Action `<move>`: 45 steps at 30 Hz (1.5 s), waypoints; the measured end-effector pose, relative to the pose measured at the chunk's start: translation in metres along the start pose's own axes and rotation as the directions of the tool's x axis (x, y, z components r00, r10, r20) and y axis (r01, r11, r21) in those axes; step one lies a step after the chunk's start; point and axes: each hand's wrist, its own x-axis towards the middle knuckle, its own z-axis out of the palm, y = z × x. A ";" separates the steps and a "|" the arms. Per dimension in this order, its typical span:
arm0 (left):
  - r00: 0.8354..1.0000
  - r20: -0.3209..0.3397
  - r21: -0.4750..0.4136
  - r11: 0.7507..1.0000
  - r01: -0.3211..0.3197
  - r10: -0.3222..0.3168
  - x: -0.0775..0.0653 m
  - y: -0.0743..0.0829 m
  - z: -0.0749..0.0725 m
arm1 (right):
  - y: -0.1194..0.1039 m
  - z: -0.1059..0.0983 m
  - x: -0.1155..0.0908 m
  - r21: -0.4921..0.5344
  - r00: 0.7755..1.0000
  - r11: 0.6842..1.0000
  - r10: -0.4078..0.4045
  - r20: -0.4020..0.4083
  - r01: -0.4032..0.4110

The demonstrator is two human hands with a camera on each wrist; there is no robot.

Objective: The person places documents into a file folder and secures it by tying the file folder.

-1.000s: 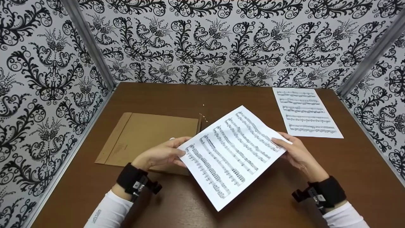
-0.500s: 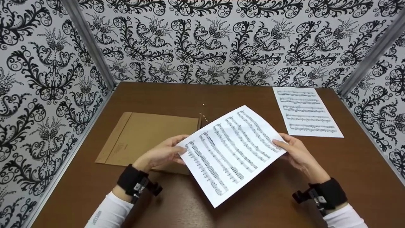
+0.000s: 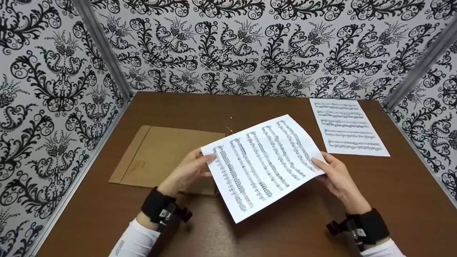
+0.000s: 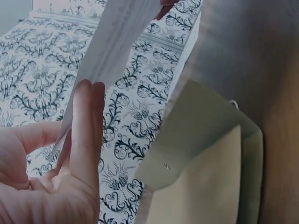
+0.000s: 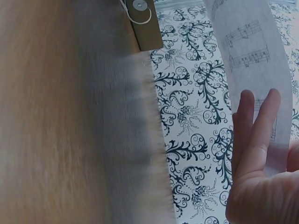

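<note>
A white sheet of music (image 3: 264, 164) is held slanted above the table between both hands, printed staves facing up and the paper slightly bowed. My left hand (image 3: 191, 169) pinches its left corner, thumb on top and fingers beneath. At the right corner, my right hand (image 3: 337, 180) grips the paper the same way. The left wrist view shows the left fingers (image 4: 83, 126) straight along the back of the sheet (image 4: 112, 46). Under and behind the left hand lies a brown cardboard envelope (image 3: 167, 150), its mouth gaping in the left wrist view.
Another sheet of music (image 3: 350, 128) lies at the back right of the brown table (image 3: 300, 228). A string and round button (image 5: 140, 5) show on the envelope in the right wrist view. Patterned walls (image 3: 228, 46) enclose the back and sides. Small pale specks lie behind the held sheet.
The held sheet has turned a little, its far corner moving right and away and its near corner rising. My left hand has shifted slightly up and right; the right hand stays nearly in place.
</note>
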 end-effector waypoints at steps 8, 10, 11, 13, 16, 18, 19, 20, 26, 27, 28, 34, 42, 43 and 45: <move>0.999 -0.016 0.034 0.998 -0.043 0.044 0.007 -0.005 0.016 | 0.006 0.010 -0.003 0.037 0.998 0.999 -0.011 -0.068 0.013; 0.998 -0.013 0.035 0.998 -0.057 0.057 0.009 -0.008 0.019 | 0.008 0.012 -0.004 0.050 0.997 0.999 -0.015 -0.078 0.019; 0.998 -0.010 0.036 0.997 -0.064 0.064 0.010 -0.009 0.020 | 0.009 0.013 -0.004 0.054 0.996 0.998 -0.016 -0.085 0.020; 0.997 0.001 0.038 0.996 -0.080 0.080 0.012 -0.012 0.022 | 0.011 0.014 -0.004 0.066 0.995 0.997 -0.021 -0.095 0.027; 0.995 0.010 0.030 0.995 -0.098 0.098 0.014 -0.015 0.024 | 0.013 0.017 -0.003 0.082 0.994 0.996 -0.023 -0.110 0.033; 0.994 0.003 0.031 0.993 -0.113 0.113 0.015 -0.016 0.025 | 0.013 0.018 -0.003 0.082 0.993 0.996 -0.022 -0.112 0.032; 0.993 -0.006 0.037 0.992 -0.120 0.121 0.016 -0.017 0.026 | 0.014 0.018 -0.004 0.083 0.994 0.996 -0.021 -0.111 0.031; 0.992 -0.022 0.044 0.991 -0.125 0.126 0.016 -0.017 0.026 | 0.014 0.019 -0.004 0.082 0.994 0.996 -0.021 -0.112 0.030; 0.982 -0.136 0.151 0.982 -0.113 0.134 0.019 -0.016 0.024 | 0.013 0.019 -0.006 0.054 0.998 0.998 -0.011 -0.062 0.014; 0.980 -0.147 0.174 0.979 -0.106 0.133 0.020 -0.016 0.023 | 0.012 0.018 -0.006 0.043 0.999 0.999 -0.008 -0.042 0.009; 0.980 -0.150 0.186 0.977 -0.103 0.132 0.020 -0.015 0.021 | 0.012 0.017 -0.006 0.033 1.000 0.999 -0.005 -0.017 0.006; 0.987 -0.075 0.183 0.975 -0.129 0.145 0.020 -0.013 0.010 | 0.007 0.005 -0.005 -0.031 0.979 0.999 0.013 0.205 -0.006; 0.994 -0.005 0.181 0.977 -0.111 0.113 0.017 -0.008 -0.004 | -0.007 -0.006 0.003 -0.103 0.901 0.994 0.076 0.427 -0.035; 0.994 -0.001 0.187 0.976 -0.110 0.112 0.017 -0.008 -0.005 | -0.008 -0.007 0.004 -0.112 0.893 0.993 0.081 0.442 -0.035; 0.994 0.001 0.190 0.976 -0.103 0.105 0.016 -0.007 -0.006 | -0.011 -0.009 0.007 -0.126 0.875 0.992 0.083 0.476 -0.025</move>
